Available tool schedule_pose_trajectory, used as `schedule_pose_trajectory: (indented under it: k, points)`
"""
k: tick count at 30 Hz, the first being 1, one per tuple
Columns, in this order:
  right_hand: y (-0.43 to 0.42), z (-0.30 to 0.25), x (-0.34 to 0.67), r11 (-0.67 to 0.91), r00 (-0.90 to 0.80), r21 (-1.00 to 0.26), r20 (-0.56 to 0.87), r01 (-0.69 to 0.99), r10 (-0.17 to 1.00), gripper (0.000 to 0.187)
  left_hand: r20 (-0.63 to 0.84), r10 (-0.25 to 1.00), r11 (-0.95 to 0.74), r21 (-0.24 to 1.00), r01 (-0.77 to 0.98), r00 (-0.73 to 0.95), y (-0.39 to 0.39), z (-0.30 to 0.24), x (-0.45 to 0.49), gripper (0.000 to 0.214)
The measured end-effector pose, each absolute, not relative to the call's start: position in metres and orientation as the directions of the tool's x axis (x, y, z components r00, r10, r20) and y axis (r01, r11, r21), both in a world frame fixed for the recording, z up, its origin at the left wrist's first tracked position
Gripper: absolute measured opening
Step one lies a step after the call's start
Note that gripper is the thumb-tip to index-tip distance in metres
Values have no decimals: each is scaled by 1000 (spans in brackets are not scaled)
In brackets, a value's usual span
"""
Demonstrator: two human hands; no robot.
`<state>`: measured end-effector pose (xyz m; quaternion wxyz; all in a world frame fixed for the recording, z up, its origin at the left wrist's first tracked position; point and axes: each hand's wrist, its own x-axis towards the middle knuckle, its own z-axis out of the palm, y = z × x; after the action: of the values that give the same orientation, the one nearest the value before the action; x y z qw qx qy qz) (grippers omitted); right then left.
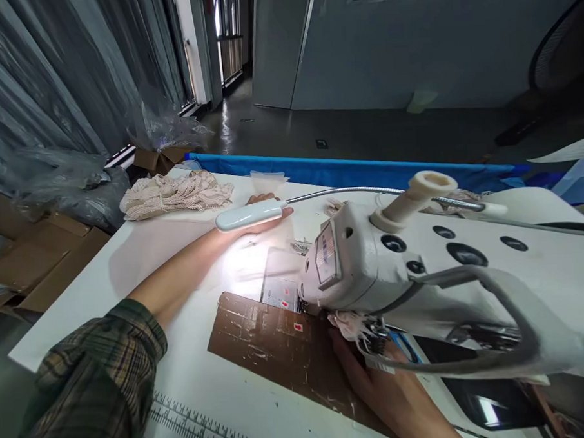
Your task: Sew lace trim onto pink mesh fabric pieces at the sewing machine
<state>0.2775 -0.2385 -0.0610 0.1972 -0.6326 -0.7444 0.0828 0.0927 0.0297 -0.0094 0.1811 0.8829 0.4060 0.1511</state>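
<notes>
My left hand (269,224) reaches across the white table, partly hidden behind a lit lamp head (249,215). Its visible thumb and fingers are apart, stretched over a pale sheer material (271,180). To the right stands a white sewing machine (361,261). My right hand (384,386) lies low beside its needle area, with one digit pointing toward a bunched pale pink fabric (347,324). Machine parts cover most of that hand's fingers, so its grip is hidden. Between the hands, a brown taped plate (263,343) lies in front of the metal plate (280,292).
A tied bundle of pale pink lace (175,195) rests at the table's far left. A printed ruler scale (199,436) runs along the near edge. Cardboard boxes (42,256) and plastic stand left of the table. A blue cloth strip (319,169) borders the far edge.
</notes>
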Motion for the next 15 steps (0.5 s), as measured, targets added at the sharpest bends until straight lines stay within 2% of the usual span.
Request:
schedule_pose_trajectory:
  k: [4, 7, 10, 13, 15]
  points:
    - [-239, -62, 277, 205, -125, -341, 243, 918, 962, 32, 130, 746, -648, 367, 668, 653, 22, -7, 90, 52]
    - [-236, -59, 271, 266, -151, -325, 338, 908, 929, 31, 169, 653, -743, 328, 583, 738, 5, -2, 83, 49]
    - [-233, -54, 266, 306, -170, -310, 397, 900, 902, 33, 173, 569, -817, 236, 527, 804, -11, -1, 76, 42]
    - [-231, -51, 265, 279, -150, -297, 392, 913, 908, 33, 183, 548, -836, 149, 528, 816, -21, -1, 69, 36]
    - [-231, -50, 265, 259, -143, -293, 362, 920, 921, 33, 212, 559, -829, 134, 542, 802, -26, -1, 62, 33]
